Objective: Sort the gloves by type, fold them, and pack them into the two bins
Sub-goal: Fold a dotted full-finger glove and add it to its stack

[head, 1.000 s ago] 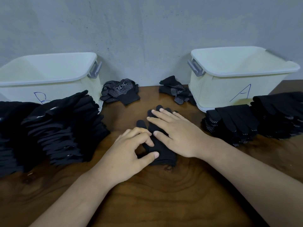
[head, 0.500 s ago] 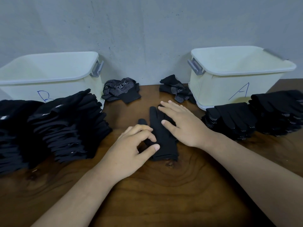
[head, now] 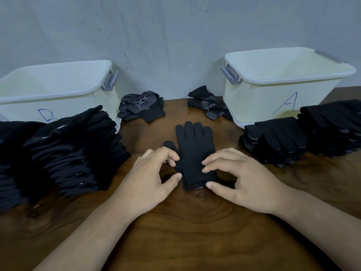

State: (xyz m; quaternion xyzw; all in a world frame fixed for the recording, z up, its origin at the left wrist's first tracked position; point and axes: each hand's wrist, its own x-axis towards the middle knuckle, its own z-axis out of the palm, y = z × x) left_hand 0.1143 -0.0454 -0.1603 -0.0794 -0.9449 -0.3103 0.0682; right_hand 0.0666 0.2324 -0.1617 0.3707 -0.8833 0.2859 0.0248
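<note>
The black glove (head: 193,149) lies flat at the centre of the counter (head: 185,231), long axis running 6 to 12 o'clock, fingers pointing to 12, cuff at 6. Plain dark knit, thumb out toward 10; a second layer shows under the cuff. The left hand (head: 150,180) pinches its edge at 8 o'clock. The right hand (head: 246,182) pinches the cuff at 4, fingertips on the palm.

left bin (head: 82,106): "B" | right bin (head: 254,106): "A" | glove logo unreadable
</note>
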